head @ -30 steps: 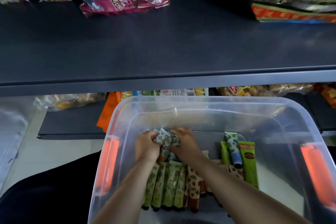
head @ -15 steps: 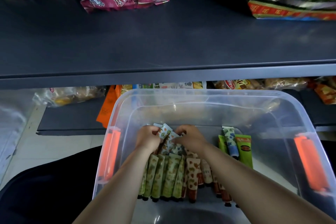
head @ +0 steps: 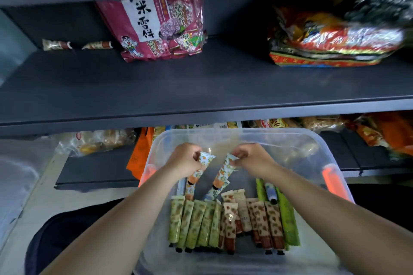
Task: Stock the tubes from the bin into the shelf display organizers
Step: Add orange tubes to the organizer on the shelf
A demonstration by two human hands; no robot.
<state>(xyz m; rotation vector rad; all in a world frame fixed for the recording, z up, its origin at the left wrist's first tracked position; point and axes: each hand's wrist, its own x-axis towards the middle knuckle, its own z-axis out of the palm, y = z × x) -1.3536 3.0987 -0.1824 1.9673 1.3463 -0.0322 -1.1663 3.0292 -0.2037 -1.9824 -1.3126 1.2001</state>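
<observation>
Item: my left hand, fingers curled round the crimped end of a white floral tube; the tube hangs from my grip, cap end pointing down toward me.

Item: my right hand, pinching the crimped end of a second floral tube, which slants down and inward toward my left hand's tube; the two tubes stay apart.

Item: clear plastic bin with orange latch handles, beneath and around both hands.

Item: green patterned tubes, laid side by side on the bin floor, below my left wrist.

Item: cream-and-brown patterned tubes, lying below my right wrist, just beside the green ones.

Item: plain green tubes, to the outside of my right forearm.

Item: dark shelf, beyond both hands, above the bin.

Item: pink rice-cracker bag, on that shelf, beyond my left hand.

Item: stacked snack packets, on the shelf beyond my right hand.
</observation>
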